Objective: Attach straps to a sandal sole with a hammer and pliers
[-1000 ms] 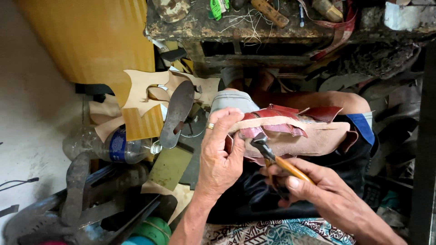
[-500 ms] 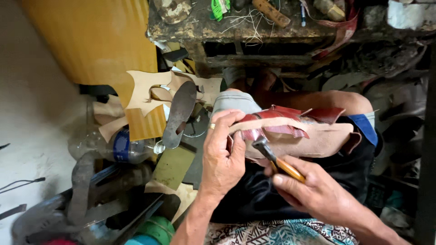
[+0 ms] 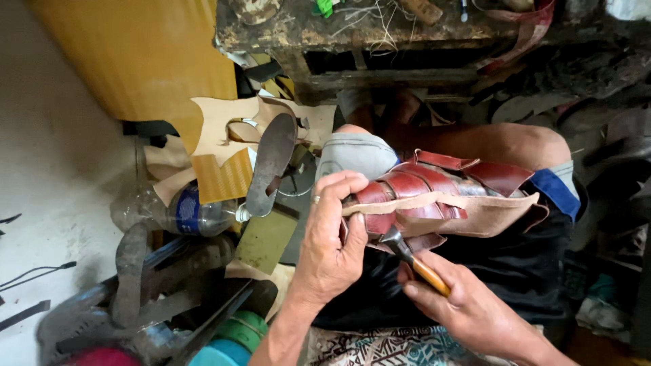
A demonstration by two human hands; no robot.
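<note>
While pinned on the lap, strapped red leather sandal point(image 3: 434, 196): soft, pliable, light, best gripped at its firmer toe end, left hand point(image 3: 332, 244) clamped there, right hand point(image 3: 468, 308) closed round small wooden-handled hammer point(image 3: 413, 261) touching the upper.

A pale, dusty floor point(image 3: 47, 176) fills the left of the frame. A big yellow board point(image 3: 135, 54) leans at the upper left. Across the top runs a dark, dirty wooden bench point(image 3: 380, 41) with scraps on it. A clear plastic bottle point(image 3: 173, 210) lies at the left middle, beside tan cutouts point(image 3: 217, 129). The right side is dim and full of clutter.
</note>
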